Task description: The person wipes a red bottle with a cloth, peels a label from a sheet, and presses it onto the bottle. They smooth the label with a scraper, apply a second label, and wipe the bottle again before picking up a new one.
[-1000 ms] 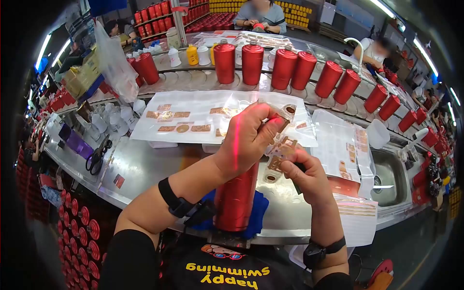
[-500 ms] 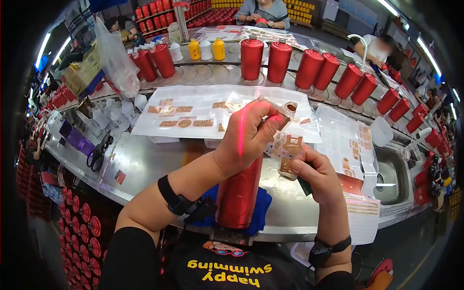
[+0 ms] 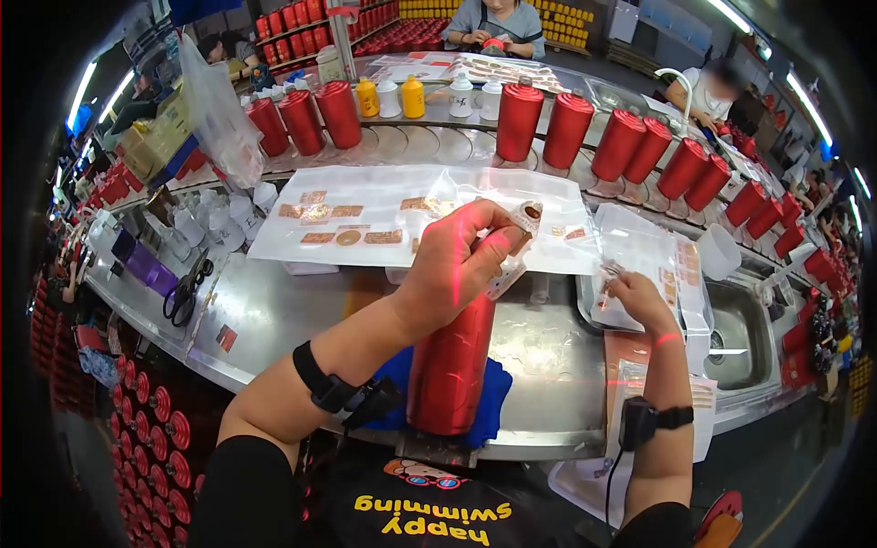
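My left hand (image 3: 461, 260) is closed in a pinch on a clear decal sheet (image 3: 505, 281) with brown-gold print, held above the upper end of a red bottle (image 3: 452, 374). The bottle leans away from me over a blue cloth (image 3: 493, 397), its far end hidden behind my hand. Off to the right, my right hand (image 3: 644, 300) has its fingertips closed on a small shiny piece of clear film (image 3: 610, 274), blurred in detail. That hand is over the right-hand white decal sheets (image 3: 630, 233).
A large white decal sheet (image 3: 301, 242) lies across the bench. Behind it, red bottles (image 3: 519, 123) stand along the curved conveyor (image 3: 411, 142). Scissors (image 3: 187, 290) lie at left, near white spray bottles (image 3: 224, 224). A sink (image 3: 740, 333) is at right. A person (image 3: 498, 32) sits opposite.
My right hand has moved right and away from the decal sheet in my left hand. My left hand has shifted slightly left and down. The bottles on the conveyor have moved right.
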The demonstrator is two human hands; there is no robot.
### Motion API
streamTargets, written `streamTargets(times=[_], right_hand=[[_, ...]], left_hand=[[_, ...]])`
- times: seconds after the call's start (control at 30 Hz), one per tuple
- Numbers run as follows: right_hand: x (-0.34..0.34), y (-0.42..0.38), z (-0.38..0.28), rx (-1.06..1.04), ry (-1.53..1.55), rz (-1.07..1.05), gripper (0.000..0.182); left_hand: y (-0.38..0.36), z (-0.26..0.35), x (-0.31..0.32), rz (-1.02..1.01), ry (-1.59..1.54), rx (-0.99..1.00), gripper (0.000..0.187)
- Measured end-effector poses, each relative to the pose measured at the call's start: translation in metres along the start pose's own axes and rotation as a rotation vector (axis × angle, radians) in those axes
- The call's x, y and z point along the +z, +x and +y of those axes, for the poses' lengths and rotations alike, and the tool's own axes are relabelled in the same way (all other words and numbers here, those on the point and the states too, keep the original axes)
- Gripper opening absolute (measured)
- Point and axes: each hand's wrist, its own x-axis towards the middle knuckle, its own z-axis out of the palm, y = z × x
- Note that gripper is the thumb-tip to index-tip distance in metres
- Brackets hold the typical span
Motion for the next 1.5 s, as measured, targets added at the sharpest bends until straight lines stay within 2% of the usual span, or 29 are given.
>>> streamTargets(times=[0.03, 0.13, 0.23, 0.3, 0.37, 0.4, 0.5, 0.53, 0.57, 0.6, 0.63, 0.67, 0.7, 0.77, 0.83, 0.9, 0.97, 1.0, 1.1, 1.23, 1.4, 1.43, 1.5], right_hand=[[0.009, 0.018, 0.02, -0.003, -0.289, 0.033, 0.03], [0.001, -0.02, -0.016, 0.2, -0.683, 0.275, 0.033], [-0.021, -0.035, -0.051, 0.084, -0.571, 0.427, 0.032], [-0.021, -0.045, -0.08, -0.476, 0.057, 0.501, 0.031], [-0.022, -0.079, -0.147, -0.507, 0.58, 0.192, 0.029], [-0.018, -0.084, -0.165, -0.546, 0.62, 0.161, 0.027], [-0.008, -0.076, -0.188, -0.692, 0.75, 0.09, 0.017], [-0.01, -0.071, -0.191, -0.715, 0.715, 0.1, 0.016], [-0.014, -0.064, -0.193, -0.741, 0.68, 0.113, 0.015], [-0.018, -0.048, -0.189, -0.721, 0.692, 0.132, 0.014], [-0.024, -0.035, -0.191, -0.613, 0.704, 0.107, 0.016], [-0.03, -0.016, -0.19, -0.53, 0.567, 0.135, 0.018], [-0.032, 0.009, -0.188, -0.448, 0.431, 0.163, 0.02], [-0.014, 0.082, -0.157, -0.537, 0.078, 0.316, 0.022], [0.013, 0.149, -0.122, -0.51, -0.335, 0.299, 0.026], [0.04, 0.13, -0.125, -0.379, -0.536, 0.419, 0.022], [0.037, 0.136, -0.123, -0.411, -0.456, 0.396, 0.019], [0.03, 0.126, -0.126, -0.467, -0.427, 0.412, 0.017], [0.004, 0.071, -0.153, -0.651, -0.311, 0.44, 0.011], [-0.032, -0.02, -0.194, -0.854, -0.033, 0.27, 0.009], [-0.056, -0.097, -0.233, -0.991, 0.194, -0.002, 0.012], [-0.051, -0.096, -0.235, -1.075, 0.08, 0.006, 0.013], [-0.025, -0.097, -0.237, -0.999, 0.113, -0.012, 0.013]], left_hand=[[-0.001, 0.004, -0.001, -0.008, -0.061, -0.084, 0.017], [-0.002, 0.011, -0.001, -0.017, -0.081, -0.147, 0.017], [-0.005, 0.007, -0.003, -0.034, -0.012, -0.072, 0.015], [-0.004, 0.004, -0.003, -0.044, 0.057, 0.021, 0.013], [-0.003, 0.004, -0.001, -0.039, 0.147, 0.144, 0.011], [-0.004, 0.01, 0.0, -0.038, 0.184, 0.08, 0.01], [-0.004, 0.01, -0.004, -0.043, 0.33, 0.206, 0.011], [-0.008, 0.014, -0.008, -0.068, 0.271, 0.034, 0.014], [-0.012, 0.009, -0.011, -0.034, 0.251, 0.056, 0.015], [-0.011, 0.002, -0.013, 0.0, 0.23, 0.085, 0.017], [-0.014, 0.004, -0.018, 0.01, 0.261, 0.021, 0.021], [-0.016, 0.009, -0.023, 0.019, 0.291, -0.043, 0.026], [-0.023, 0.008, -0.029, 0.057, 0.316, -0.018, 0.026], [-0.036, 0.009, -0.037, 0.128, 0.371, 0.037, 0.026], [-0.061, 0.004, -0.045, 0.114, 0.378, -0.03, 0.045], [-0.085, -0.008, -0.05, 0.095, 0.468, -0.045, 0.058], [-0.107, -0.01, -0.044, 0.059, 0.124, -0.384, 0.079], [-0.114, -0.017, -0.043, 0.012, -0.011, -0.452, 0.089], [-0.114, -0.021, -0.033, -0.06, -0.375, -0.607, 0.093], [-0.113, -0.036, -0.036, -0.071, -0.657, -0.628, 0.093], [-0.113, -0.035, -0.033, -0.061, -0.69, -0.603, 0.091], [-0.114, -0.035, -0.033, -0.041, -0.699, -0.59, 0.091], [-0.117, -0.036, -0.029, 0.047, -0.66, -0.543, 0.093]])
